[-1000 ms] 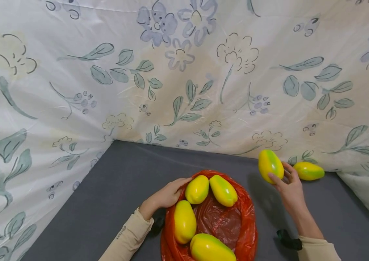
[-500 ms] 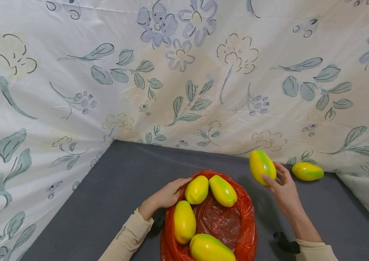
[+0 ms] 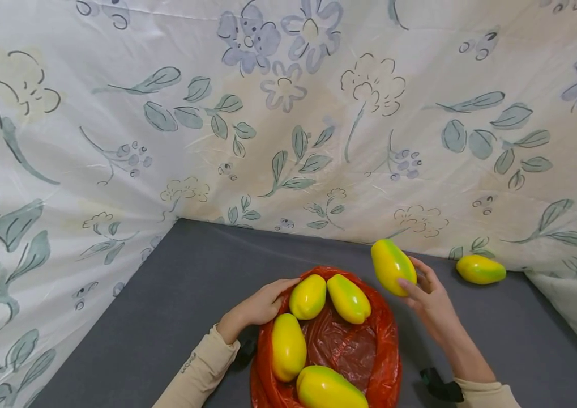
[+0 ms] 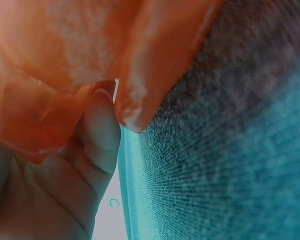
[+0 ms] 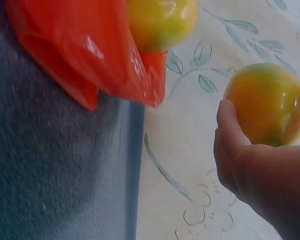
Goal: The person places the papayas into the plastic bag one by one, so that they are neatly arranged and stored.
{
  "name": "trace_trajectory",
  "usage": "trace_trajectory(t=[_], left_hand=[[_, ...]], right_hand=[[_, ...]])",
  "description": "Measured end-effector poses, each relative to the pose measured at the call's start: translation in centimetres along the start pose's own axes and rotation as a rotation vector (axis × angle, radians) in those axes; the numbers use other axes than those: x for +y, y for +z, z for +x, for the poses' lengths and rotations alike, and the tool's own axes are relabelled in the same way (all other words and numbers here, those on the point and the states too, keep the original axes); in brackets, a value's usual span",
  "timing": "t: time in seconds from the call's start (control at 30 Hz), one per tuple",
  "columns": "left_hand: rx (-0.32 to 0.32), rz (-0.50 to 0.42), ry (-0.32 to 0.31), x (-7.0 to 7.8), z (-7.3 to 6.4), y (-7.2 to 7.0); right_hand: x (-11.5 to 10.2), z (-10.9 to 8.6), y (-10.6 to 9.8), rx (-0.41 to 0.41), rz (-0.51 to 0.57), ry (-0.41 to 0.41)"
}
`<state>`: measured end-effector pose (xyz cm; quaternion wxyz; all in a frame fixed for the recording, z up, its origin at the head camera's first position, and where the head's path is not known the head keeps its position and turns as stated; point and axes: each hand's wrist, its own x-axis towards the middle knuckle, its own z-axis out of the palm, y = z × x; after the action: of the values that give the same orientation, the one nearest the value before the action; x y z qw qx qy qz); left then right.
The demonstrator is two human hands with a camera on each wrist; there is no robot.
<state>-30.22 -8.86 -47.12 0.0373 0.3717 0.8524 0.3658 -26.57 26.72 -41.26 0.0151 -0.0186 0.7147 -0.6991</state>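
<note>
My right hand [image 3: 431,300] holds a yellow-green papaya [image 3: 393,267] in the air, just right of and beyond the red plastic bag [image 3: 387,351]. Thumb and fingers grip its sides, as the right wrist view shows on the papaya [image 5: 265,105]. The bag stands open, with several papayas inside along its left and far sides, among them one papaya [image 3: 289,347] at the left and one papaya [image 3: 349,298] at the far right. On the bag's left rim is my left hand [image 3: 263,303]. In the left wrist view its fingers curl at the bag's edge [image 4: 140,100], partly hidden by red plastic.
Another papaya [image 3: 481,269] lies at the back right of the dark grey table [image 3: 206,255], close to the flowered cloth [image 3: 288,141]. That cloth hangs behind the table and along its sides. Dark straps sit at both wrists.
My right hand has carried its papaya leftward, from near the lone papaya at the back right toward the bag. The left hand, the bag and its papayas have stayed in place.
</note>
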Motion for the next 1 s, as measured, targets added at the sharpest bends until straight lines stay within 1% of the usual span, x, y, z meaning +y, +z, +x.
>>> trace_trajectory(t=[0.17,0.27,0.37,0.5,0.73,1.0], left_hand=[[0.004,0.004,-0.004,-0.1,-0.1,-0.1],[0.009,0.001,0.002,-0.1,-0.1,-0.1],[0.012,-0.003,0.013,-0.2,-0.1,-0.2],[0.013,0.004,0.014,-0.2,0.0,-0.1],[0.015,0.004,0.009,-0.1,0.0,-0.1],[0.016,-0.002,-0.001,-0.1,-0.1,-0.2]], right_hand=[[0.2,-0.2,0.9,-0.089,0.055,-0.001],[0.3,-0.3,1.4,-0.137,0.093,0.013],[0.3,-0.4,1.8,-0.155,0.124,0.036],[0.3,-0.5,2.3,-0.169,0.154,0.069],[0.4,-0.7,3.2,-0.196,0.170,0.109],[0.6,-1.1,4.2,-0.248,0.189,0.119]])
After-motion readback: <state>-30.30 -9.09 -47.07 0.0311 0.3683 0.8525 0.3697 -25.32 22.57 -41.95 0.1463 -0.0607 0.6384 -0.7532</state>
